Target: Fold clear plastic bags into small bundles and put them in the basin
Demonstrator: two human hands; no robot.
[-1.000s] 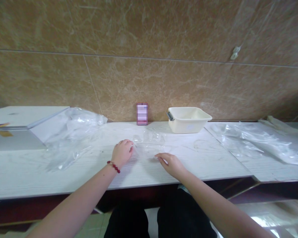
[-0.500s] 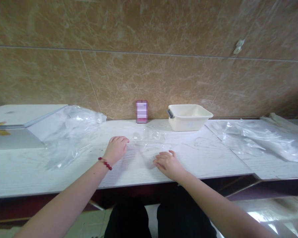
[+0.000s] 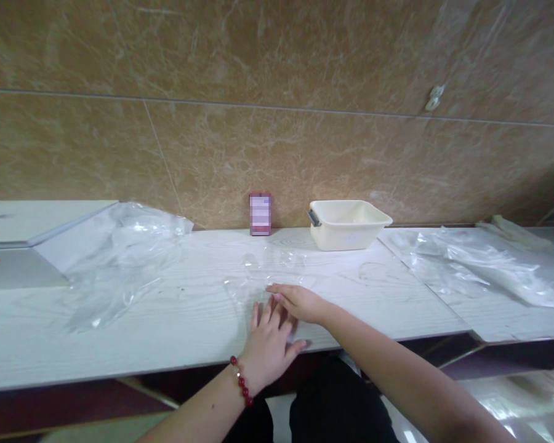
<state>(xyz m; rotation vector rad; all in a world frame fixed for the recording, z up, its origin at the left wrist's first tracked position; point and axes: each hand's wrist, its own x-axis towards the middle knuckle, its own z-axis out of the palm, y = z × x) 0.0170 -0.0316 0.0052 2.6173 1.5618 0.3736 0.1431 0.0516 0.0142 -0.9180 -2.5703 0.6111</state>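
A clear plastic sheet or bag [image 3: 247, 284] lies flat on the white wood-grain table [image 3: 203, 320] in front of me; its outline is faint. My left hand [image 3: 270, 344], with a red bead bracelet [image 3: 240, 383] at the wrist, rests palm down with fingers spread near the table's front edge, over the near part of the plastic. Just beyond it, my right hand [image 3: 298, 301] reaches across with its fingers stretched out on the plastic, partly overlapping my left fingertips. I see nothing held in either hand.
A phone [image 3: 260, 215] leans on the marbled wall, beside a cream plastic basin [image 3: 346, 237] with a grey handle. To the left, clear plastic bags [image 3: 129, 264] lie against a white box [image 3: 32, 246]. More plastic bags [image 3: 471, 258] are spread at the right.
My left hand has moved right and toward me, from the left of the plastic to its near part. My right hand has shifted slightly left, and the two now overlap.
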